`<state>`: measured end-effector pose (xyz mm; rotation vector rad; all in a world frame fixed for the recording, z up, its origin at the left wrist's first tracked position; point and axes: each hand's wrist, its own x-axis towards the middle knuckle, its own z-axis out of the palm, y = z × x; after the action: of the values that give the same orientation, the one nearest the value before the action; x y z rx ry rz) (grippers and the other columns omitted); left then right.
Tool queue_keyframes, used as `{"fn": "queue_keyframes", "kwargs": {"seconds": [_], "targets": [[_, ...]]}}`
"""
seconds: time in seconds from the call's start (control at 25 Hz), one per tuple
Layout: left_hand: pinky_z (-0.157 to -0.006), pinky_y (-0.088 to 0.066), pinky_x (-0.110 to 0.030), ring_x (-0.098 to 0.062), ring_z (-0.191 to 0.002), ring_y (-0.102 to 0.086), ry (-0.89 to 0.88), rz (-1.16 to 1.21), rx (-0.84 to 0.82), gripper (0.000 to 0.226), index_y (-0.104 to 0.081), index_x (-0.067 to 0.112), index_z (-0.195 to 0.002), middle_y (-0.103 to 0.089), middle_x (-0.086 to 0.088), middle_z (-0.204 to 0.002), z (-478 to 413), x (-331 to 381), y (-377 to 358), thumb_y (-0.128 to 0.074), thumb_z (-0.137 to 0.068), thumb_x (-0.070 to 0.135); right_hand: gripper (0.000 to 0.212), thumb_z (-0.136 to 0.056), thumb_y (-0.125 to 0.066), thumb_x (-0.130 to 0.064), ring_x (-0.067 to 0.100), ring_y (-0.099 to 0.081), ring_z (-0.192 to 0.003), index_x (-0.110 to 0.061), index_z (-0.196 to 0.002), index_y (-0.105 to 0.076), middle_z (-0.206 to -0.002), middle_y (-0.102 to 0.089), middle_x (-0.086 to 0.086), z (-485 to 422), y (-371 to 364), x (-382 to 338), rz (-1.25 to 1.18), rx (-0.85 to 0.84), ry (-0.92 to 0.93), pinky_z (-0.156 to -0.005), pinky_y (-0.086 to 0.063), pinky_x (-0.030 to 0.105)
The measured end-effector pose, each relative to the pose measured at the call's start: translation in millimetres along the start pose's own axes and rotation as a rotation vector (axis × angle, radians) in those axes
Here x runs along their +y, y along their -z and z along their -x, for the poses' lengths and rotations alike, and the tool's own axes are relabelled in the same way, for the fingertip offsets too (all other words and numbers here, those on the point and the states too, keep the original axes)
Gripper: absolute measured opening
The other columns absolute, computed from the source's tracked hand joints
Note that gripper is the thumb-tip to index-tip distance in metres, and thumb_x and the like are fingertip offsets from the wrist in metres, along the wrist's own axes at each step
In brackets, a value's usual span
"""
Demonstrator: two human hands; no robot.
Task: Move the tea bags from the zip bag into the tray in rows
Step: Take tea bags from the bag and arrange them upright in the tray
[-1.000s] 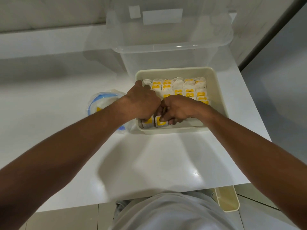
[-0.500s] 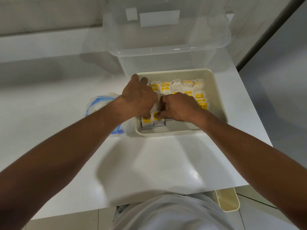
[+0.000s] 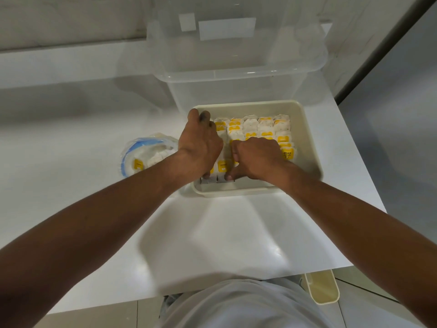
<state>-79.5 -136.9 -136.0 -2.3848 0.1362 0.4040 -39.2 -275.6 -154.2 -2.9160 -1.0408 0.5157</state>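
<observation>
Both forearms enter from the bottom corners and meet over the cream tray (image 3: 307, 138) at frame centre. The left hand (image 3: 201, 147) lies knuckles-up along the tray's left side, with one finger stretched to the far left corner and the thumb down at the near end of a line of tea bags (image 3: 267, 125). The right hand (image 3: 255, 159) is beside it, fingers curled downward and thumb pressed on the nearest bag. Each hand appears to clasp the bags between thumb and fingers.

The hands hide most fingertips and the bags beneath them. The zip bag (image 3: 146, 157), left of the tray, is partly covered by the left wrist, and a few bags show inside it.

The tea bags stand packed in columns running from the tray's near wall to its far wall, yellow tags upward.
</observation>
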Motion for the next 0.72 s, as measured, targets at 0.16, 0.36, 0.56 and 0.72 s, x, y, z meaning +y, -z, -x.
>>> {"fn": "queue_keyframes", "kwargs": {"seconds": [0.16, 0.36, 0.56, 0.72], "targets": [[-0.102, -0.029, -0.044, -0.026, -0.12, -0.042, 0.021, 0.013, 0.003, 0.053, -0.066, 0.03, -0.114, -0.059, 0.004, -0.111, -3.9, -0.3, 1.4, -0.072, -0.075, 0.064, 0.063, -0.066, -0.072, -0.071, 0.028, -0.062, -0.092, -0.024, -0.106, -0.057, -0.1, -0.065, 0.004, -5.3, -3.3, -6.7, 0.048, 0.025, 0.006, -0.066, -0.035, 0.031], [-0.102, -0.029, -0.043, -0.025, -0.12, -0.043, 0.012, 0.037, 0.002, 0.057, -0.066, 0.029, -0.115, -0.059, 0.004, -0.113, -4.2, -2.7, 1.4, -0.073, -0.073, 0.067, 0.065, -0.065, -0.07, -0.074, 0.027, -0.061, -0.091, -0.024, -0.105, -0.057, -0.094, -0.062, 0.002, -3.8, -1.0, -5.3, 0.031, 0.008, -0.01, -0.067, -0.034, 0.032], [-0.101, -0.03, -0.043, -0.024, -0.117, -0.044, -0.013, 0.038, -0.007, 0.067, -0.064, 0.029, -0.117, -0.059, 0.004, -0.115, -5.0, 4.1, 2.1, -0.071, -0.068, 0.075, 0.063, -0.069, -0.07, -0.07, 0.027, -0.063, -0.091, -0.024, -0.111, -0.058, -0.1, -0.066, 0.004, -3.1, -2.5, -5.0, 0.109, 0.05, 0.002, -0.065, -0.033, 0.031], [-0.1, -0.031, -0.043, -0.024, -0.117, -0.045, -0.019, 0.067, -0.009, 0.064, -0.064, 0.028, -0.116, -0.058, 0.003, -0.114, -3.9, 0.6, 3.3, -0.069, -0.071, 0.073, 0.06, -0.069, -0.069, -0.072, 0.026, -0.061, -0.089, -0.025, -0.104, -0.057, -0.098, -0.064, 0.002, -2.7, -1.6, -5.0, 0.064, 0.017, -0.023, -0.066, -0.034, 0.031]]}}
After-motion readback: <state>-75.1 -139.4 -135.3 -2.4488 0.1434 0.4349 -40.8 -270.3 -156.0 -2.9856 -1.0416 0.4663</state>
